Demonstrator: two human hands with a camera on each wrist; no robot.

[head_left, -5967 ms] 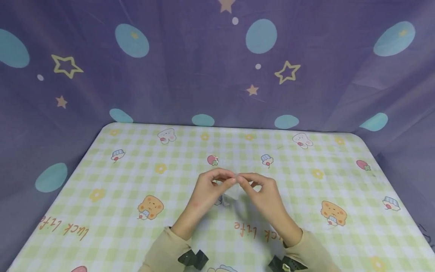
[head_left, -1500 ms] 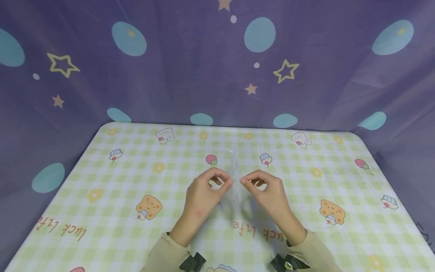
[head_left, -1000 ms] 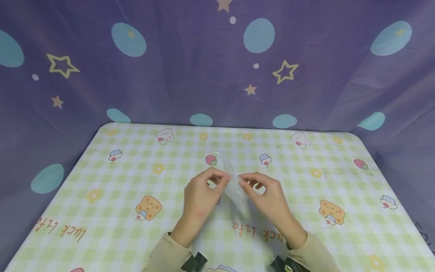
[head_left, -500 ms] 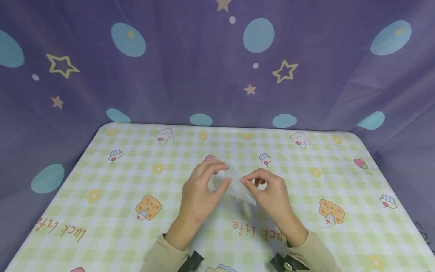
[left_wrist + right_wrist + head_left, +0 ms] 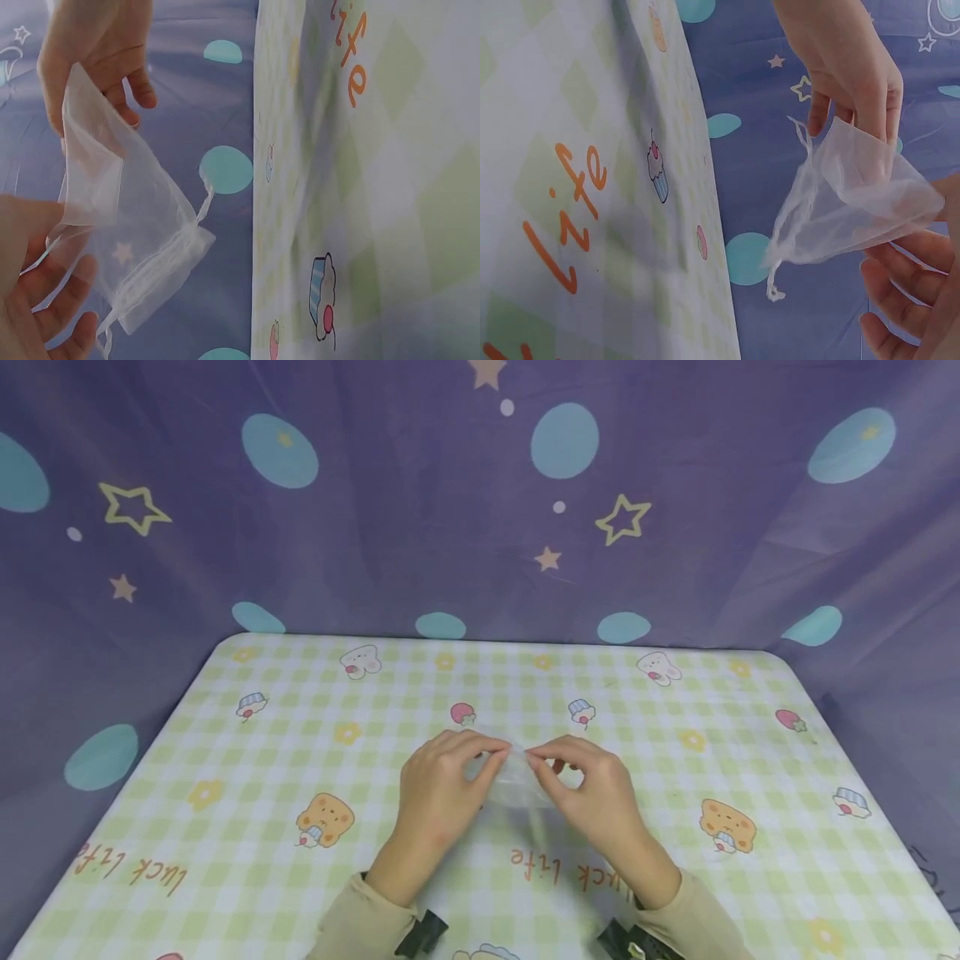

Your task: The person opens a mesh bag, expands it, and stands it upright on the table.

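Between the two hands hangs a sheer white organza drawstring pouch (image 5: pixel 517 783), held in the air over the table. My left hand (image 5: pixel 444 793) pinches its upper edge between thumb and index finger. Close beside it, my right hand (image 5: pixel 591 789) pinches the same edge with thumb and fingertip. The left wrist view shows the pouch (image 5: pixel 142 202) with its gathered drawstring end (image 5: pixel 165 281) pointing down toward the table. Cord ends (image 5: pixel 776 292) dangle from that gathered part in the right wrist view. Through the thin fabric nothing is visible inside.
A table with a green-and-white checked cloth (image 5: pixel 360 893) printed with cartoons lies beneath the hands. Behind it hangs a purple curtain (image 5: pixel 420 527) with stars and blue ovals. Dark wrist devices (image 5: pixel 422 935) sit at both sleeves.
The pouch was turned about between the hands. Half a second ago the left thumb and finger stood apart; now they pinch the pouch's edge again, near the right fingertips.
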